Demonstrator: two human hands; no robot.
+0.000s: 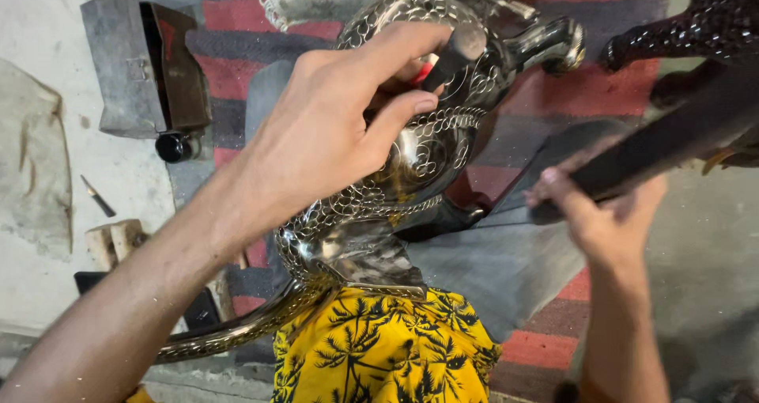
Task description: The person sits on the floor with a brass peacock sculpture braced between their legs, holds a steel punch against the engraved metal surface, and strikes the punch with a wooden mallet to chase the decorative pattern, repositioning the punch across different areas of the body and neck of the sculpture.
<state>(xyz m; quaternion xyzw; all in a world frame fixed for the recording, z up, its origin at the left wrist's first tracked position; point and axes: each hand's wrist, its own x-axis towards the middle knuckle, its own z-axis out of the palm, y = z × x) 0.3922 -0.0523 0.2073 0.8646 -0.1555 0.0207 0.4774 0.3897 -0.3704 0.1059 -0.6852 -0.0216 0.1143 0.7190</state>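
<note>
A shiny metal vessel (427, 146) with an engraved scale pattern lies across my lap, its spout (553, 43) pointing to the upper right and a curved handle (237, 332) at the lower left. My left hand (332, 126) rests on the vessel's body and pinches a short dark punch tool (455, 51) against the surface. My right hand (605, 217) grips a long dark mallet (672, 142), raised off to the right and blurred. Yellow palm-print cloth (379, 348) covers my lap under the vessel.
A red and grey striped rug (585, 94) covers the floor. A dark metal box (146, 63) lies open at upper left, with a small round black part (172, 146) below it. A small tool (98, 197) and wooden blocks (115, 241) lie on the concrete at left.
</note>
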